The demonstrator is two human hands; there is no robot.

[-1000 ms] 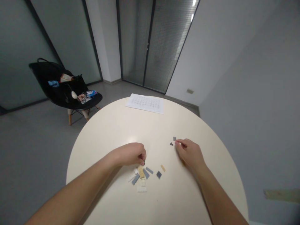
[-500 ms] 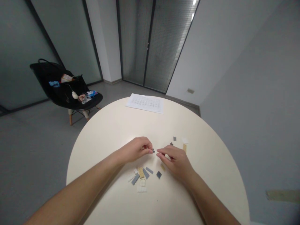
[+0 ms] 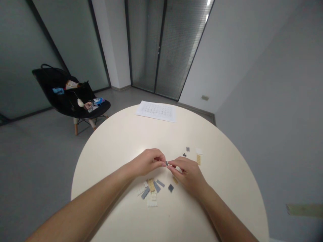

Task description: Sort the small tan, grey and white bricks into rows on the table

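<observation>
Between the fingertips of both hands is a small dark grey building brick (image 3: 167, 163), mostly covered by the fingers. My left hand (image 3: 148, 162) pinches it from the left. The thumb and fingertips of my right hand (image 3: 186, 169) close on it from the right. Below the hands lies a loose group of toy bricks: a tan brick (image 3: 151, 185), a blue-grey plate (image 3: 145, 193), a white brick (image 3: 152, 203) and several others. Closer to my right hand are a dark grey square piece (image 3: 171, 188) and a small tan piece (image 3: 175, 180).
Beyond my right hand lie two small grey pieces, one a grey square (image 3: 188, 149), plus a white plate (image 3: 199, 151) and a tan plate (image 3: 199, 159). A printed sheet (image 3: 156, 111) rests at the far edge of the round table (image 3: 113, 134). A black chair (image 3: 50, 87) holds a bag and wrappers.
My right hand has moved slightly left, and its fingertips now meet the small dark grey brick in my left hand. The loose pieces on the table lie as before.
</observation>
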